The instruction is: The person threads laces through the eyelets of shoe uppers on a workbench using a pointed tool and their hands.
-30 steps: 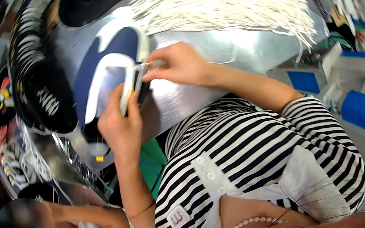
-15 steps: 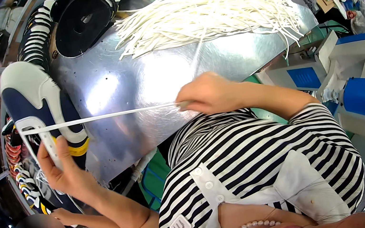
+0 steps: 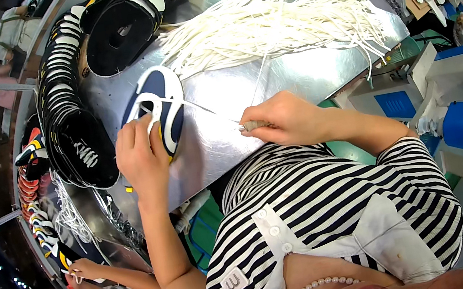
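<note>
My left hand (image 3: 141, 153) grips a navy and white shoe upper (image 3: 169, 85) with yellow trim, held over the metal table. Its fingers close over the white eyelet part. A white lace (image 3: 201, 107) runs from the eyelet area toward my right hand (image 3: 282, 120). That hand is closed on a small tool (image 3: 255, 124) with a tan, wrapped-looking handle and a thin metal end. Whether the lace is caught on the tool's tip is too small to tell. Beyond both hands lies a large pile of white laces (image 3: 267, 25).
Nested black and white shoe uppers (image 3: 82, 151) form a long row at the left; another stack (image 3: 122, 37) stands at the far left. The metal table's (image 3: 227, 157) near edge passes by my body. A machine with blue panels (image 3: 461, 127) stands right. A co-worker's hands (image 3: 84, 270) work lower left.
My left hand has brought the shoe upper rightward, away from the row and nearer my right hand. The lace, stretched long and level before, now spans a much shorter gap.
</note>
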Tool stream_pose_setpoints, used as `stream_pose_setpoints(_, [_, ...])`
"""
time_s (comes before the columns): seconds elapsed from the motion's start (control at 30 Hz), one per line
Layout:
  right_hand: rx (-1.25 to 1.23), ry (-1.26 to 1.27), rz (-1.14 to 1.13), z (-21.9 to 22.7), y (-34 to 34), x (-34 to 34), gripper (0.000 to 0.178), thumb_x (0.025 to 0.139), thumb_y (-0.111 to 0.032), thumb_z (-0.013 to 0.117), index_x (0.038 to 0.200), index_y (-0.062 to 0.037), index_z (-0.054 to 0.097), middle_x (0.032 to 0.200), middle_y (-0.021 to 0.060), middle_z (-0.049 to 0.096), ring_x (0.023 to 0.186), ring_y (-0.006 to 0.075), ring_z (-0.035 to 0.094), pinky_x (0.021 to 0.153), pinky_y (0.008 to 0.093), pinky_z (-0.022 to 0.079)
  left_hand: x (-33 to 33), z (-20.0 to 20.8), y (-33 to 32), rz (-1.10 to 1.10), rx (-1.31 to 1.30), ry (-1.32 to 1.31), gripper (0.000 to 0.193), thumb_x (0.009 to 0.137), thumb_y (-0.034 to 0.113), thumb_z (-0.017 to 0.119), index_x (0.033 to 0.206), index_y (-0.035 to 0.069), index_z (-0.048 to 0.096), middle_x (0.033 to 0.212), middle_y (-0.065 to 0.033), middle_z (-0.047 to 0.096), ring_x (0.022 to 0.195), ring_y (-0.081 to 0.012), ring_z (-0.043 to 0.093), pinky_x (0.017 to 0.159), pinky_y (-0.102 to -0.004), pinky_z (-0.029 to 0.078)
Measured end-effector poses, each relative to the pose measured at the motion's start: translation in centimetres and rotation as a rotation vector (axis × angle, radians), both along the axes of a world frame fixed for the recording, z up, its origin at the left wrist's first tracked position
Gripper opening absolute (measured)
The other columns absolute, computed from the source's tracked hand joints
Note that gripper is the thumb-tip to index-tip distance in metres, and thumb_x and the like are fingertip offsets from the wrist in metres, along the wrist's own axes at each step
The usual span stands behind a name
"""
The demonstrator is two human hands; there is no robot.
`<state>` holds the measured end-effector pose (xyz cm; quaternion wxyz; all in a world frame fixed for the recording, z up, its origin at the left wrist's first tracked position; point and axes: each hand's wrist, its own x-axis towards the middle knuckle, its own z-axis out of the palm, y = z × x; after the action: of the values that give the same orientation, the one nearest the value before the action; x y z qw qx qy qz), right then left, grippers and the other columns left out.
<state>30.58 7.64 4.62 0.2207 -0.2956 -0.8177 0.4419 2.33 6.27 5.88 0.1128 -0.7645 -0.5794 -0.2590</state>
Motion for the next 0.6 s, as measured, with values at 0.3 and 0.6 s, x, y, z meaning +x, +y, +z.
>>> stream_pose_setpoints(0.3, [0.134,0.047,0.058,-1.9,1.0,0.3,0.01,0.088,-0.015,0.057,0.091,-0.0054,0.057,0.072,0.0146,0.062,0.066,0.0354,0.063,0.062,0.0444,0.049,14.0,-2.1,13.4,-0.575,-1.125,-0.448,0.028,0.096,0.025,0.053,0.115,0.008,0.065,0.079,-0.0105,0.069,0.068,-0.0191,0.066,0.069,-0.0337,0.051])
stream_pose_setpoints(0.6, [0.131,0.223,0.183,-1.8,0.2,-3.1,0.01,0.084,-0.013,0.059,0.089,-0.004,0.056,0.068,0.0153,0.06,0.064,0.0357,0.062,0.059,0.0451,0.048,19.2,-4.4,17.6,-0.442,-1.199,-0.71,0.03,0.098,0.023,0.051,0.102,-0.002,0.066,0.083,-0.0117,0.068,0.069,-0.0147,0.066,0.063,-0.0252,0.055])
